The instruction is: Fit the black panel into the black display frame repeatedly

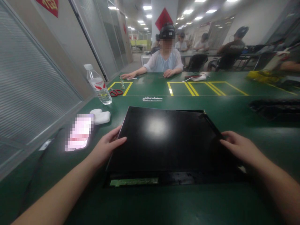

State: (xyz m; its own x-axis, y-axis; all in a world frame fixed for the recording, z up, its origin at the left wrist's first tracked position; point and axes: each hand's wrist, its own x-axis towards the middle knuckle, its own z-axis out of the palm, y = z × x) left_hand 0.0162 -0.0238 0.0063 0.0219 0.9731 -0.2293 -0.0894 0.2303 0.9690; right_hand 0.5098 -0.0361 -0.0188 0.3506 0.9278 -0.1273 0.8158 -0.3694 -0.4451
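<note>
In front of me is a flat black display panel (164,143), glossy, with a round light reflection on it. A black frame (187,178) shows along its near and right sides, and the panel sits slightly askew over it. A green strip (134,182) lies along the near left part of that frame. My left hand (112,142) grips the panel's left edge, thumb on top and fingers beneath. My right hand (236,143) is closed on the right edge, where panel and frame lie close together; its fingertips are partly hidden.
On the left are a lit phone (81,131), a white case (100,116), a water bottle (98,84) and red scissors (116,92). A white strip (152,99) lies beyond the panel. Across the green table (145,203) sits a person (164,59). A dark blurred object (276,109) lies right.
</note>
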